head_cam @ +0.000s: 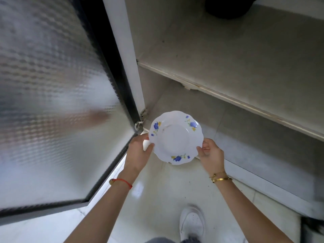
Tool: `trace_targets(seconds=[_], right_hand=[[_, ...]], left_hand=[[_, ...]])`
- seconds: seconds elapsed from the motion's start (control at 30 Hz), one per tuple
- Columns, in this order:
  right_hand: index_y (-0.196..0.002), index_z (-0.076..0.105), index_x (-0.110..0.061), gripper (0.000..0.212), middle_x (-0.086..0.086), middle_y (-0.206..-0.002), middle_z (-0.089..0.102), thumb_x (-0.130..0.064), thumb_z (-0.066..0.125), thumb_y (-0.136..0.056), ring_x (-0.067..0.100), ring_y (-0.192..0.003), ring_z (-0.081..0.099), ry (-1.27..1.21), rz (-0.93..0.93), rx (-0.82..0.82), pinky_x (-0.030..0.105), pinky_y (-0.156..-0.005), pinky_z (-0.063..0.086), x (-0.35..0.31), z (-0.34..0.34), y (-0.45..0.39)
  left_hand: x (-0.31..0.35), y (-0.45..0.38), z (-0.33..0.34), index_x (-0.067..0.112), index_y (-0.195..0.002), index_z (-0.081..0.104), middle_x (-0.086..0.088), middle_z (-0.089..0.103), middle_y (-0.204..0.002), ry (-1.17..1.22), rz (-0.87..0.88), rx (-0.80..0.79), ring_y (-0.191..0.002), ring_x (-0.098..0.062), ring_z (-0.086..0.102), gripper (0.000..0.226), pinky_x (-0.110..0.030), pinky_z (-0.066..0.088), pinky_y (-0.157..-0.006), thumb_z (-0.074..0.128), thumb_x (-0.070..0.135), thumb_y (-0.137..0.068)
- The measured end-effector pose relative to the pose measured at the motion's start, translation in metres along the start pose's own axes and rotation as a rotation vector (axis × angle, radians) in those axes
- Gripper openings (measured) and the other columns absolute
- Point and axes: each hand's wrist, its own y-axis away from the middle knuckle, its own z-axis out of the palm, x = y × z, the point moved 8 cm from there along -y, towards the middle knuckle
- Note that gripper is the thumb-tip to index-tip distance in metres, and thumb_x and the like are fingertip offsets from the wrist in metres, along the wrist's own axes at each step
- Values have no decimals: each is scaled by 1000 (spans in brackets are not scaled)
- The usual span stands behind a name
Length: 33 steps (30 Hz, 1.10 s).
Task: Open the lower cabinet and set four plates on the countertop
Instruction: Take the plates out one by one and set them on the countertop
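A white plate (176, 137) with blue and yellow flowers and a scalloped rim is held level in front of the open lower cabinet. My left hand (139, 151) grips its left rim, thumb on top. My right hand (211, 153) grips its right rim. It looks like a single plate, though I cannot tell whether more are stacked under it. The cabinet door (52, 102), frosted textured glass in a black frame, stands swung open at the left. The countertop is not in view.
Inside the cabinet a beige shelf (228, 55) carries a dark round object (229, 7) at the top. The lower cabinet floor (245, 137) is grey. Below is glossy white tiled floor (157, 199) with my white shoe (192, 223).
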Motion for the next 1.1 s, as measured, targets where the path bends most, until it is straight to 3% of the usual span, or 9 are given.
trace_targets(seconds=[0.23, 0.4, 0.53, 0.63, 0.77, 0.83, 0.97, 1.03, 1.1], right_hand=[[-106, 62, -12, 25, 2, -90, 70, -8, 64, -82, 19, -81, 64, 27, 63, -76, 31, -79, 51, -102, -73, 70], [-104, 62, -15, 24, -6, -84, 66, -8, 65, -81, 17, -80, 63, 23, 117, -126, 29, -76, 50, -202, -143, 128], [-105, 62, -16, 23, -6, -85, 67, -12, 65, -83, 15, -81, 64, 17, 141, -146, 29, -77, 51, -267, -192, 170], [-105, 62, -18, 23, -11, -84, 65, -11, 65, -83, 11, -81, 63, 8, 119, -161, 22, -73, 50, -323, -235, 205], [-104, 61, -22, 22, -14, -85, 63, -12, 65, -84, 7, -81, 61, -17, 96, -168, 10, -67, 43, -386, -287, 240], [-106, 61, -20, 21, -11, -88, 64, -13, 64, -85, 8, -82, 61, -24, 79, -166, 8, -67, 41, -412, -311, 252], [-107, 62, -17, 20, -7, -90, 65, -15, 62, -87, 9, -82, 61, -43, 37, -144, 12, -69, 44, -452, -360, 271], [-106, 62, -17, 20, -6, -89, 65, -14, 63, -86, 10, -81, 61, -46, 24, -118, 12, -69, 44, -465, -381, 278], [-107, 62, -17, 21, -7, -88, 65, -14, 63, -86, 9, -80, 61, -49, 14, -76, 11, -69, 43, -474, -401, 283]], left_hand=[[76, 71, -111, 23, -123, 64, -2, 68, -119, 22, -74, -26, -111, -24, 58, 36, -21, 37, -89, 67, 18, -88], [149, 126, -217, 18, -119, 66, -2, 69, -116, 71, -119, -42, -108, -23, 60, 30, -41, 51, -95, 66, 18, -89], [199, 167, -287, 25, -116, 66, 5, 68, -115, 97, -139, -36, -108, -17, 59, 28, -30, 50, -91, 66, 21, -89], [243, 200, -343, 28, -112, 66, 11, 67, -111, 71, -141, -28, -104, -17, 60, 27, -24, 45, -84, 67, 19, -87], [293, 239, -404, 28, -113, 66, 13, 66, -111, 108, -179, -6, -99, -19, 61, 28, -42, 56, -84, 68, 20, -87], [318, 253, -428, 27, -116, 66, 12, 67, -113, 97, -173, 7, -98, -19, 61, 29, -44, 56, -85, 68, 21, -88], [364, 271, -461, 23, -118, 66, 10, 66, -112, 89, -121, 10, -103, -15, 58, 29, -37, 56, -86, 67, 19, -89], [385, 275, -473, 22, -118, 66, 8, 67, -114, 80, -91, 17, -106, -13, 56, 29, -26, 48, -89, 67, 19, -89], [403, 276, -481, 20, -119, 67, 6, 68, -118, 71, -70, 5, -110, -14, 56, 30, -25, 44, -92, 66, 22, -89]])
